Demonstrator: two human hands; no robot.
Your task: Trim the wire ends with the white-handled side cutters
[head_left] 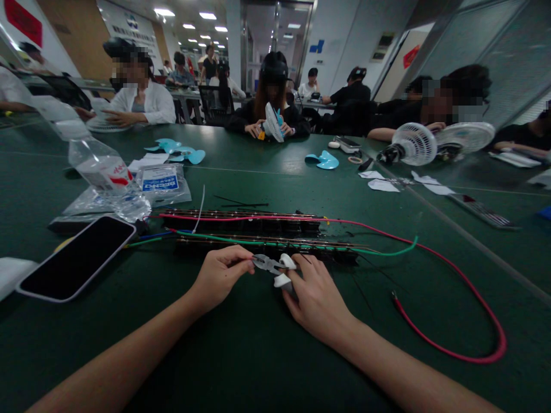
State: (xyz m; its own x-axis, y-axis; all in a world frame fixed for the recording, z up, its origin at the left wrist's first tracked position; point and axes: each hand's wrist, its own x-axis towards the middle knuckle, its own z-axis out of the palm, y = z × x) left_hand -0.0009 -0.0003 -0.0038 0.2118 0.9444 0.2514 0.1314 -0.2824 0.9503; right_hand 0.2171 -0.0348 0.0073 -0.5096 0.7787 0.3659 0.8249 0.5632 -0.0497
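Note:
My right hand (316, 292) grips a small pair of pliers (267, 264) with white handle ends, its fingers wrapped about the handles. The metal jaws point left, toward my left hand (221, 274), whose thumb and index finger are pinched at the jaw tips. What the pinch holds is too small to make out. Just beyond both hands lie two long black strips, a far one (241, 224) and a near one (241, 248), set side by side. A red wire (365, 225) runs along the far strip and a green wire (301, 245) along the near one. A white cable tie (200, 209) sticks up near their left ends.
At left lie a phone (80, 261), a plastic bottle (101, 172) and a labelled bag (166, 182). The red wire's thick end (456, 354) curls at right. Blue fan blades (322, 160) and fan parts (414, 144) lie farther back, where several people sit.

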